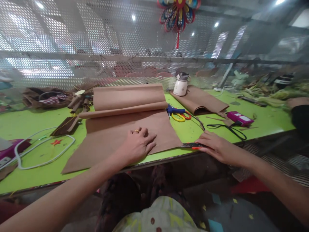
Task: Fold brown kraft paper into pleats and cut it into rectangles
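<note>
A large sheet of brown kraft paper (108, 137) lies on the green table, its far part folded over into a loose roll (127, 98). My left hand (141, 145) rests on the sheet near the table's front edge, palm down and fingers apart, a ring on one finger. To the right, my right hand (213, 146) is closed around a slim black-and-orange tool (192, 146). The tool's dark end meets the sheet's near right corner; whether it is scissors or a knife I cannot tell. Beyond it lie blue-handled scissors (176, 110) and a yellow-and-orange handled pair (178, 117).
A white flask (181, 85) stands by folded brown paper (200, 101) at the back. A magenta device (240, 118) with a black strap (229, 129) is on the right. White cable (44, 166) loops on the left, near paper scraps (65, 125). A perforated screen (96, 42) rises behind.
</note>
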The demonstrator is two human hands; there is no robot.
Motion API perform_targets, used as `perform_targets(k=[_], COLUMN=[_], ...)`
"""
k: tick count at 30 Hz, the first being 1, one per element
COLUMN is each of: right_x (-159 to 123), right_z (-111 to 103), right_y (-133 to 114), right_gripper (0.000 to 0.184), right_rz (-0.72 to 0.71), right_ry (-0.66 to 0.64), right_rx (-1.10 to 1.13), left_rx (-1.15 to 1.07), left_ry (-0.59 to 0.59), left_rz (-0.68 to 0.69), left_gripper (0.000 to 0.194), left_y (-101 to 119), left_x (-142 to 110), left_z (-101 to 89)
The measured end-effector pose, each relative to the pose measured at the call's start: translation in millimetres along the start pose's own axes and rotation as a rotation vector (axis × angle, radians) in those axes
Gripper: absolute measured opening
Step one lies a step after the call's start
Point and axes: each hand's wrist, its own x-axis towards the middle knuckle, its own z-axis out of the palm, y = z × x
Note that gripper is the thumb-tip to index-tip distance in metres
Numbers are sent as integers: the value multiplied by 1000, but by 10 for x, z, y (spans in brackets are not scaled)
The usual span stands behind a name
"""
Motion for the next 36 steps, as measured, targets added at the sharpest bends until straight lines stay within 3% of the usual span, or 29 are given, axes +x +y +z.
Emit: perform_targets(k=[6,15,24,36], right_x=[-99,201,97,367], right_z=[7,89,70,189], right_y=[-34,-202,-276,-502], right_gripper=[26,30,28,27], right_rz=[33,-21,2,-65], right_ry=[17,-3,-26,-35], right_rx=[39,30,45,23], left_rx=[-5,-29,-61,-58], left_ry=[-2,-5,10,18], left_rz=[-14,-25,-24,-31], left_gripper=[43,43,41,42], left_y=[2,11,-8,6], left_x=[-2,-12,-5,-27], left_z=[21,16,58,49])
